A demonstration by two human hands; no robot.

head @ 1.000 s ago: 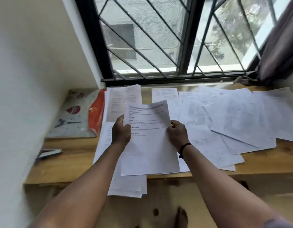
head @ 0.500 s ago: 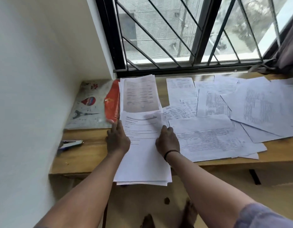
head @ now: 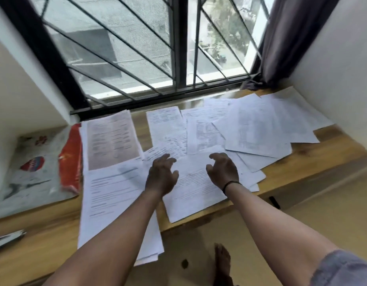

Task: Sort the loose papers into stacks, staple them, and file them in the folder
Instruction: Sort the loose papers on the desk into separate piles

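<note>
A stack of printed sheets (head: 110, 199) lies at the desk's left-centre and overhangs the front edge. Behind it sits a second pile (head: 111, 139) with a greyish top page. Loose papers (head: 259, 131) spread in overlapping layers across the right half of the desk. My left hand (head: 161, 175) and my right hand (head: 223, 172) hover with loosely curled fingers on either side of a printed sheet (head: 194, 188) and hold nothing. A stapler (head: 7, 238) lies at the far left edge. A patterned folder (head: 32, 166) lies in the left corner.
A red-orange packet (head: 70, 159) lies between the folder and the paper piles. The wooden desk (head: 331, 153) ends at a barred window (head: 137, 58) behind, a white wall on the left, and a wall with a dark curtain (head: 281, 38) on the right. A bare foot (head: 221, 263) shows below the desk.
Both hands laid the held sheet on the left stack and let go. They then moved right, and now hover over the loose papers.
</note>
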